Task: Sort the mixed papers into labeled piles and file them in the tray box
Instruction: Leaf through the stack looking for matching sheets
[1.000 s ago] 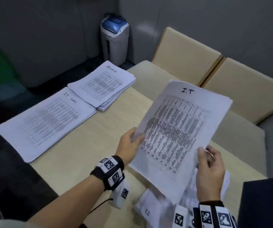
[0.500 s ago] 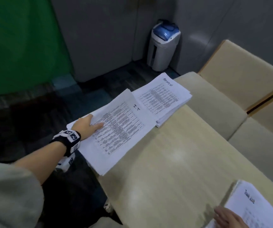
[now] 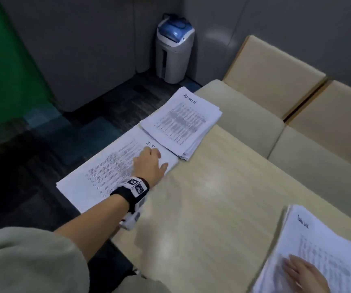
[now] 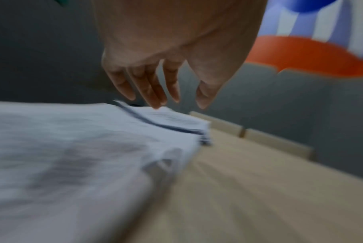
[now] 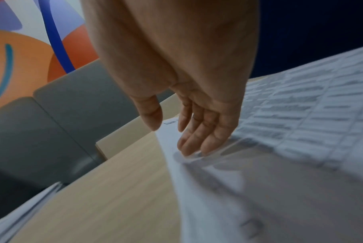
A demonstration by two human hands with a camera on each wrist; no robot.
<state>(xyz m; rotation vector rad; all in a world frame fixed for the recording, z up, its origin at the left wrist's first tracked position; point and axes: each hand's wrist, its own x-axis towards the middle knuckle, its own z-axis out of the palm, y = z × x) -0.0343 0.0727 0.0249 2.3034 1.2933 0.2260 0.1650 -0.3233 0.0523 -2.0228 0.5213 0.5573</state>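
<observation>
Two sorted piles lie at the table's far left edge: the one headed "I.T" (image 3: 107, 168) and, behind it, the one headed "ADMIN" (image 3: 181, 121). My left hand (image 3: 151, 163) hovers over the I.T pile with straight, loose fingers, holding nothing; in the left wrist view its fingers (image 4: 153, 92) hang just above the I.T pile (image 4: 62, 156). The mixed stack of papers (image 3: 322, 246) lies at the near right corner. My right hand (image 3: 303, 273) lies flat on it, and the right wrist view shows the fingertips (image 5: 197, 146) pressing the top sheet (image 5: 290, 115).
The beige table (image 3: 212, 218) has bare surface between the piles. Cream seats (image 3: 276, 115) line the far right side. A grey bin with a blue lid (image 3: 174, 47) stands in the corner. The I.T pile overhangs the table's left edge above dark floor.
One second ago both hands held the I.T sheet up. It now lies on the I.T pile, and my left hand has slid from its left edge towards its top. My right hand rests on the mixed stack.
</observation>
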